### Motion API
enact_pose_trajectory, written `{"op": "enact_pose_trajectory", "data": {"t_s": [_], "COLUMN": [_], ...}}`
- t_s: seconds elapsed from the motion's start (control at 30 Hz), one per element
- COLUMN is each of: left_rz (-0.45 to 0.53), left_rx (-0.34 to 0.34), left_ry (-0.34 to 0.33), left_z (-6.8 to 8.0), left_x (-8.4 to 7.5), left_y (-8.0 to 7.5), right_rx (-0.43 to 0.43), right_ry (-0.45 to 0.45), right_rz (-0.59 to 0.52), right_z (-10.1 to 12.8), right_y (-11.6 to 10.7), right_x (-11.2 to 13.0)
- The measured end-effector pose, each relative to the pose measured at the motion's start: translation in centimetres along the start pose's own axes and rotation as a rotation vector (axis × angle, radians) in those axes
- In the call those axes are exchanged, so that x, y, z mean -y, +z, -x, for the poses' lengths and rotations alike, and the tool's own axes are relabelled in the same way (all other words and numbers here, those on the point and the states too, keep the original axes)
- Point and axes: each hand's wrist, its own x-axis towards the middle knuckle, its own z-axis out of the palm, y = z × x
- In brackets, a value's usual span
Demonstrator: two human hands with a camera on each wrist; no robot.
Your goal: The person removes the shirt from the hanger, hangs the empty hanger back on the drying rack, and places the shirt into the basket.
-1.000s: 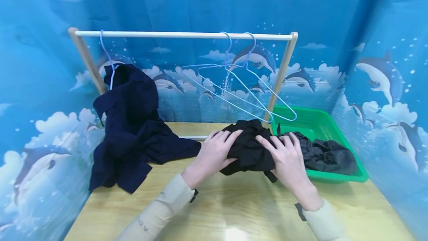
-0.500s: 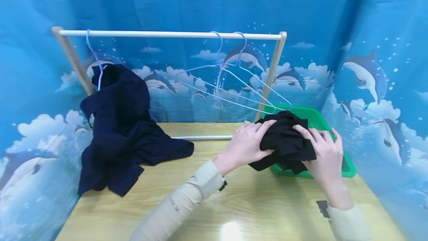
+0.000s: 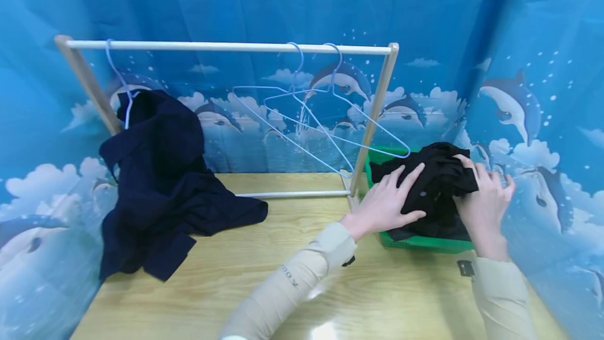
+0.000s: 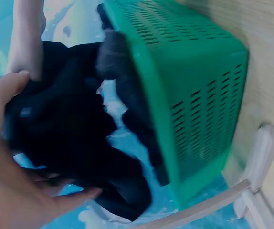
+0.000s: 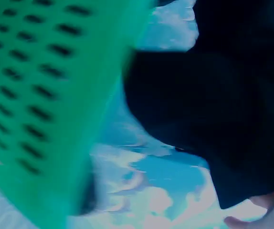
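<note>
A bunched black garment [image 3: 436,177] with a small round light mark hangs over the green basket [image 3: 427,243] at the right. My left hand [image 3: 389,201] grips its left side, thumb below and fingers on top. My right hand [image 3: 483,203] holds the right side, fingers over the cloth. In the left wrist view the garment [image 4: 65,109] lies between thumb and fingers, with a gap to the dark clothes [image 4: 122,76] at the basket's rim. The right wrist view shows a loose flap of the garment [image 5: 184,95] beside the basket wall [image 5: 56,95].
A white-barred rack [image 3: 226,46] stands behind the wooden table [image 3: 264,277]. Two bare light-blue hangers [image 3: 311,93] hang near its right post, one overlapping the basket. On the left hanger [image 3: 123,85], a dark navy garment [image 3: 165,172] drapes down onto the table.
Both hands have carried the black garment to the right, from the table in front of the rack to above the basket. The head view has shifted slightly right.
</note>
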Motion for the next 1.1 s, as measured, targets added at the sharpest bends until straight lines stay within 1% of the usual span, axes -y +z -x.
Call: {"op": "enact_pose_trajectory", "data": {"t_s": [0.03,0.07,0.13,0.17,0.2,0.23,0.27,0.3,0.33,0.4,0.47,0.5,0.53,0.57,0.63,0.7,0.73,0.77,0.87,0.93,1.0,1.1], "left_rz": [-0.023,-0.052,-0.120,-0.148,-0.170,-0.188,-0.198,-0.205,-0.204,-0.211,-0.217,-0.216,-0.210,-0.206,-0.193,-0.189,-0.188,-0.188,-0.175,-0.154,-0.131,-0.107], "left_rx": [0.043,0.092,0.185,0.218,0.239,0.251,0.255,0.245,0.228,0.199,0.173,0.164,0.158,0.151,0.140,0.129,0.118,0.107,0.058,0.030,0.026,0.082], "left_ry": [-0.020,-0.043,-0.083,-0.096,-0.104,-0.108,-0.109,-0.106,-0.101,-0.090,-0.081,-0.082,-0.087,-0.098,-0.132,-0.176,-0.199,-0.224,-0.287,-0.327,-0.342,-0.314], "left_z": [0.0,0.0,0.2,0.4,0.5,0.7,0.7,0.8,0.8,0.9,0.8,0.9,0.9,0.9,1.0,1.2,1.3,1.4,1.7,1.9,2.1,2.1], "left_x": [-0.1,-0.1,-0.1,0.0,0.0,0.1,0.2,0.3,0.4,0.5,0.7,0.8,0.8,0.9,1.0,1.1,1.2,1.3,1.7,1.9,2.1,2.3], "left_y": [0.5,1.1,2.1,2.6,3.0,3.4,3.6,3.8,3.9,3.9,3.9,3.8,3.7,3.6,3.4,3.4,3.4,3.4,3.5,3.7,3.8,3.8], "right_rx": [0.110,0.238,0.518,0.643,0.739,0.805,0.831,0.821,0.776,0.648,0.542,0.522,0.522,0.548,0.635,0.728,0.754,0.768,0.765,0.775,0.824,0.919], "right_ry": [0.007,0.006,0.005,0.007,0.012,0.024,0.037,0.048,0.047,0.021,-0.030,-0.052,-0.075,-0.093,-0.102,-0.075,-0.061,-0.042,0.014,0.032,0.041,0.037], "right_rz": [0.011,0.008,-0.046,-0.079,-0.113,-0.142,-0.169,-0.190,-0.193,-0.202,-0.206,-0.203,-0.187,-0.168,-0.130,-0.088,-0.067,-0.053,-0.014,0.013,0.032,0.043], "right_z": [0.2,0.4,1.0,1.3,1.6,1.8,2.0,2.2,2.4,2.6,2.8,2.9,3.1,3.2,3.5,3.5,3.4,3.2,2.3,1.7,1.2,0.9], "right_y": [0.3,0.7,1.4,1.6,1.7,1.7,1.6,1.3,0.9,0.1,-0.6,-0.7,-0.8,-0.8,-0.5,0.1,0.5,1.0,2.3,3.1,3.8,4.5], "right_x": [-0.5,-0.9,-1.6,-1.9,-2.1,-2.2,-2.2,-2.1,-1.9,-1.1,-0.1,0.5,1.1,1.7,2.6,3.0,3.0,2.9,2.3,1.8,1.5,1.0]}}
